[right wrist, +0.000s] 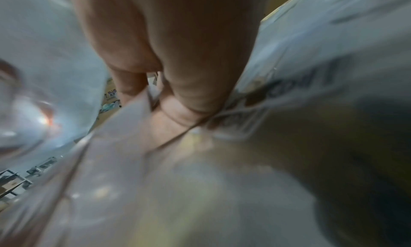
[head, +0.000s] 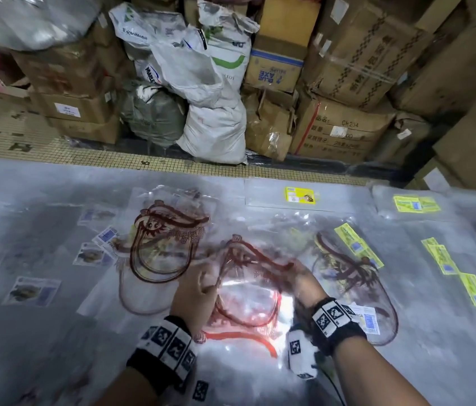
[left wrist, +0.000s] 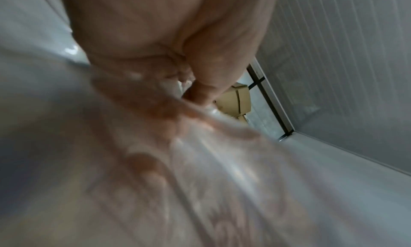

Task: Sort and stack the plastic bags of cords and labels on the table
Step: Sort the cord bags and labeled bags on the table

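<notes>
Glossy plastic covers the bench (head: 40, 332); battered cardboard boxes (head: 348, 68) crowd behind. Both hands' fingers (head: 206, 288) pinch a crinkly clear bag (head: 248, 300) of dark-red cord.

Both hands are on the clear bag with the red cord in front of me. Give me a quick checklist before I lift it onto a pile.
1. Left hand grips the held bag at its left edge: ok.
2. Right hand grips its right edge: ok.
3. Red cord fully inside the bag: cannot tell, blurred.
4. Bag free of the neighbour bag on the right: not ok, they overlap.
5. Label type on the held bag: cannot tell.
6. Left cord pile in view as a target: ok.
</notes>
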Available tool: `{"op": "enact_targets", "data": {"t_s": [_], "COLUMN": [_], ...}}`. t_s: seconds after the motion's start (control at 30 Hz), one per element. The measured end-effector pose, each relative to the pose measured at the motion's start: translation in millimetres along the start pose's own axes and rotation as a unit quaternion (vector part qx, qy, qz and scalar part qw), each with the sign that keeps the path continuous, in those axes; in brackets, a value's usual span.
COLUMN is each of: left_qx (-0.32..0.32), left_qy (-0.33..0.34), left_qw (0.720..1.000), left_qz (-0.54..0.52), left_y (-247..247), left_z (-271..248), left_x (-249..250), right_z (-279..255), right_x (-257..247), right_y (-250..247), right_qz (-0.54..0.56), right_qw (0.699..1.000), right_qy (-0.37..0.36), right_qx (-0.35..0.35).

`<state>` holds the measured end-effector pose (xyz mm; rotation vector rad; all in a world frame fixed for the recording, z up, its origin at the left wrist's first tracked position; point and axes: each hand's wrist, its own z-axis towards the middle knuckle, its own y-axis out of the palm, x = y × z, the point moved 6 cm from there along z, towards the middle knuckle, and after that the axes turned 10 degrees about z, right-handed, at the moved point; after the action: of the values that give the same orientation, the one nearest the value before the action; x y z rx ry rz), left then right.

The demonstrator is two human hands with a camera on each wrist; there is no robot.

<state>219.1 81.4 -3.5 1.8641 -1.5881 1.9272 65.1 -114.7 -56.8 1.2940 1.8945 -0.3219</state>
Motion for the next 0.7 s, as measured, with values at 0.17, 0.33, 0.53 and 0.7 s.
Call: {"op": "enact_targets", "data": {"t_s": [0.17,0.33,0.53,0.7], "left_qx": [0.047,0.112,0.076,-0.004], "left_qy": [0.007,-0.061,-0.078,0.022], "left_qw": [0.995,0.991,0.994,1.000], "left_qz": [0.088,0.027,0.005,0.021], "left_y": [13.1,-6.7,-9.1,0.7], "left_z": [2.2,2.2,7.8,11.5], "left_x": [0.3,1.1,-3.2,3.8], "right_z": [-12.5,-31.4,-35.3,-68.5], "right_x": [-4.6,-6.5,-15.0,-27.5], "right_y": [7.8,16.4,18.1,37.1], "right_qz": [0.040,0.113,0.181,0.223], "right_qw": [0.998,0.987,0.976,0.959], "right_qy": [0.006,0.015,0.008,0.034], "right_qx": [-0.042,-0.116,-0.117,-0.171]}}
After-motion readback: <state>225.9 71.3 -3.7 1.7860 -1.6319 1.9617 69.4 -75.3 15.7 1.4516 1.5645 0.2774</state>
